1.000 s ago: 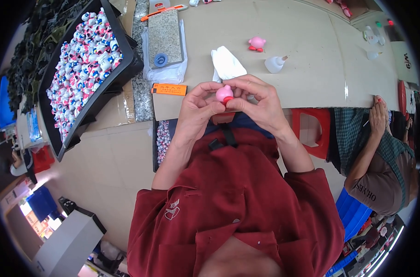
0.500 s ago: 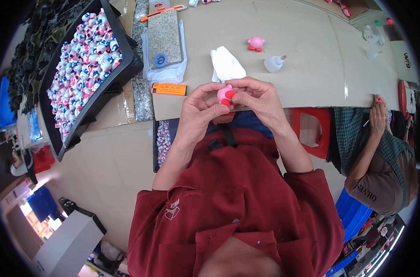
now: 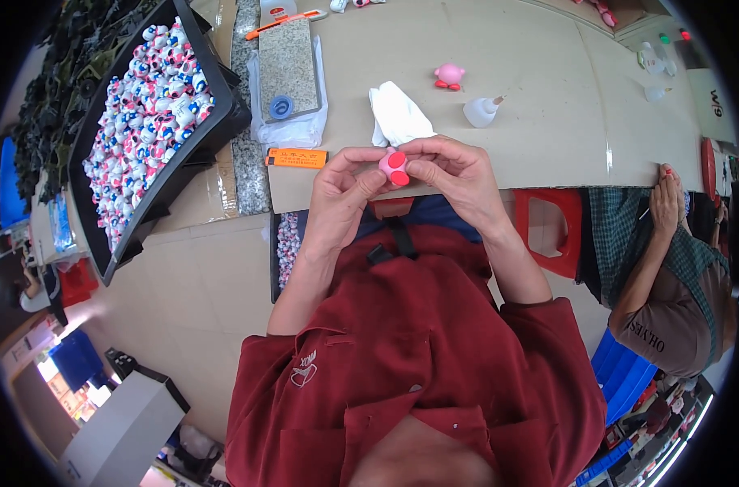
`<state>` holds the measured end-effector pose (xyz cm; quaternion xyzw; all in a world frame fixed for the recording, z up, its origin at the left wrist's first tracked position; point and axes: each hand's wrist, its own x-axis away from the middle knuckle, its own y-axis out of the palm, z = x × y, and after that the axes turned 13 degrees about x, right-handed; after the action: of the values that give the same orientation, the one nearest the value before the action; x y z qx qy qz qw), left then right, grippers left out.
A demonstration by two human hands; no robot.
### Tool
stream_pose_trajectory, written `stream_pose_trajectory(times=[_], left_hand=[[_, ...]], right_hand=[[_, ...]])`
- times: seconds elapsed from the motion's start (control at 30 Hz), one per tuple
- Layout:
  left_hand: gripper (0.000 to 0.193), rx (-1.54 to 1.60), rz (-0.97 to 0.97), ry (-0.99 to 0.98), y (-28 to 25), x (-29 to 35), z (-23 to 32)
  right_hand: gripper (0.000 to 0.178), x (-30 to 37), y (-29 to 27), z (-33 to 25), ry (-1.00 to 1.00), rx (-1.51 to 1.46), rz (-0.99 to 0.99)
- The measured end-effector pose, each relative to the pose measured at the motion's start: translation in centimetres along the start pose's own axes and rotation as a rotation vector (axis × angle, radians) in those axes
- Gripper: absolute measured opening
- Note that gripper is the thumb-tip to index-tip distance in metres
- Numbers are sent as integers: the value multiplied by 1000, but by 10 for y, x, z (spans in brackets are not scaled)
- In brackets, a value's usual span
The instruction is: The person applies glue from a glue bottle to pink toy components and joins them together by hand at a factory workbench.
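Note:
Between my two hands, at the table's near edge, is a small pink figurine (image 3: 393, 167) with two round red feet facing up toward me. The fingers and thumb of my left hand (image 3: 345, 185) pinch it from the left. From the right, my right hand (image 3: 459, 180) grips it with thumb and fingertips. Just beyond my hands lies a crumpled white cloth (image 3: 399, 114). A second pink figurine (image 3: 449, 76) with red feet stands farther back on the table. Beside it is a small white squeeze bottle (image 3: 482, 112) with a narrow tip.
A black bin (image 3: 223, 105) heaped with small white, pink and blue figures is at the left. Nearby are a stone slab (image 3: 290, 65), a blue cap (image 3: 282, 106), an orange box (image 3: 297, 157) and an orange cutter (image 3: 284, 25). A co-worker's hand (image 3: 667, 199) is at the right, near a red stool (image 3: 566, 235).
The figurine has been turned between my fingers, so both red soles now face up. My left hand has shifted slightly left and down; the things on the table stay put.

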<state>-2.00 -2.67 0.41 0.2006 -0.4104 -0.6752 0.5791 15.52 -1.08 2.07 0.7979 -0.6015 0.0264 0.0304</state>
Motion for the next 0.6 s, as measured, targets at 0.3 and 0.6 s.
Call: stream_pose_trajectory(times=[0.3, 0.6], left_hand=[[29, -43, -5, -6, 10, 0, 2], [32, -340, -173, 111, 0, -8, 3]], right_hand=[[30, 5, -1, -15, -235, 424, -16], [18, 6, -3, -16, -210, 495, 19]])
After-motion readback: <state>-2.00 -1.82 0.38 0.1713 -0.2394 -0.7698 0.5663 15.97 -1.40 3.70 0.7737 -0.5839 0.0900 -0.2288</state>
